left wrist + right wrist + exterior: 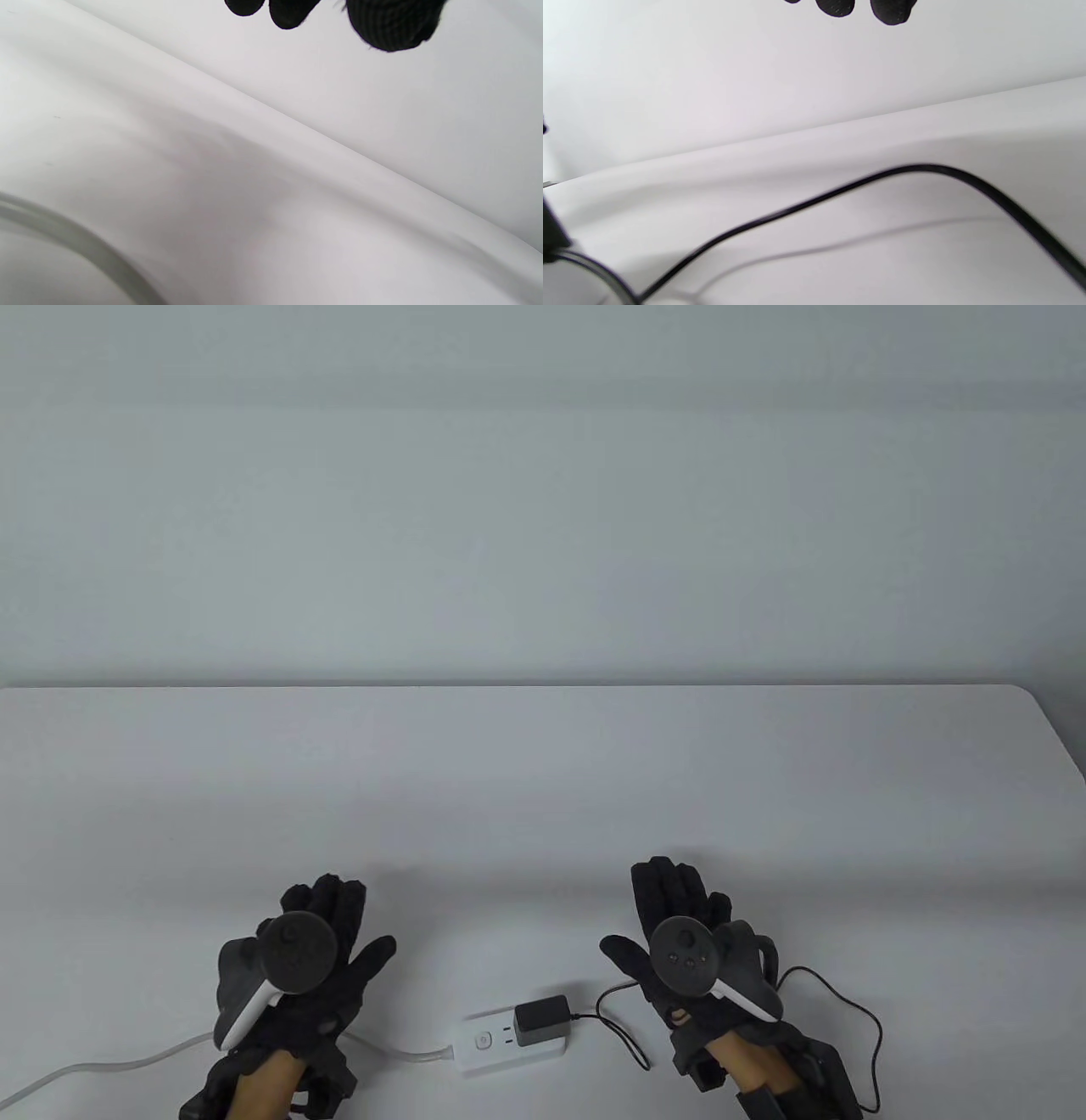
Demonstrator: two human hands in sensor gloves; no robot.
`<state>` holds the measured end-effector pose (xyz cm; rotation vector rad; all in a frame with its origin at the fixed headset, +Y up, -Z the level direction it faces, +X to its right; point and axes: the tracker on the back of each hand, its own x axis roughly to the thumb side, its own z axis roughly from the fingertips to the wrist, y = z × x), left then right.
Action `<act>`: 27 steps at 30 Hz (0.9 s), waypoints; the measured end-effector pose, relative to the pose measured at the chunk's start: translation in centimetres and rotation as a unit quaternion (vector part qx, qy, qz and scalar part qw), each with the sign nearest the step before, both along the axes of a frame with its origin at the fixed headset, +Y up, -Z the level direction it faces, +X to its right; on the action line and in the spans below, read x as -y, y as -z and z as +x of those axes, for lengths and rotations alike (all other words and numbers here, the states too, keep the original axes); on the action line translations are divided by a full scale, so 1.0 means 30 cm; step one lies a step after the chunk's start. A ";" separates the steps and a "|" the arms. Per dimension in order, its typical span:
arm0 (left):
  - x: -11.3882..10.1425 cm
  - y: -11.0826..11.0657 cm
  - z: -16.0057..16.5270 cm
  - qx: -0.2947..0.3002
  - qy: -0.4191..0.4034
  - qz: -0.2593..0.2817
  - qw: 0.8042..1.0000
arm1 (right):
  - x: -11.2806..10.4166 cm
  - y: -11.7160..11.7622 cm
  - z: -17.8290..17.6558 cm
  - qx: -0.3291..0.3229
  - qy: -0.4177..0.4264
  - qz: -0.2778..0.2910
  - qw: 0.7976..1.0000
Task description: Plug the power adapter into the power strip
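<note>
Small black boxy power adapter [543, 1018] sits on the white plastic power strip [509, 1040], table's 6 o'clock. Your left hand [297, 976] and right hand [691, 954] hold nothing, fingers spread. Risk: the black cord [836, 1010] near your right wrist snags and unseats it.

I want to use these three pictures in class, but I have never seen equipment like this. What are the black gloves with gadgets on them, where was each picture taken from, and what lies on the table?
These are a person's two hands in black sensor gloves. The left hand and right hand each carry a tracker strapped to the back; neither holds anything. The big picture looks down at the white table. The other two come from wrist cameras, with fingertips at the top edge. On the table lies a white power strip with a black power adapter sitting in it; its black cable loops off to the right.
</note>
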<state>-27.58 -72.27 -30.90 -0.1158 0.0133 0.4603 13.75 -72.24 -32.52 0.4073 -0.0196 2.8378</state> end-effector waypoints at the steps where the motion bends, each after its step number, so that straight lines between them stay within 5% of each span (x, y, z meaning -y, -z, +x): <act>1: 0.008 0.002 -0.022 -0.018 0.000 0.000 1.000 | 0.008 0.004 0.003 0.000 -0.005 -0.004 1.000; 6: 0.027 0.008 -0.063 -0.051 0.011 -0.002 0.999 | 0.038 0.009 0.007 0.001 -0.032 -0.013 0.999; 27: 0.034 0.011 -0.004 -0.009 0.048 -0.034 0.998 | 0.088 0.035 0.034 0.021 -0.089 -0.039 0.995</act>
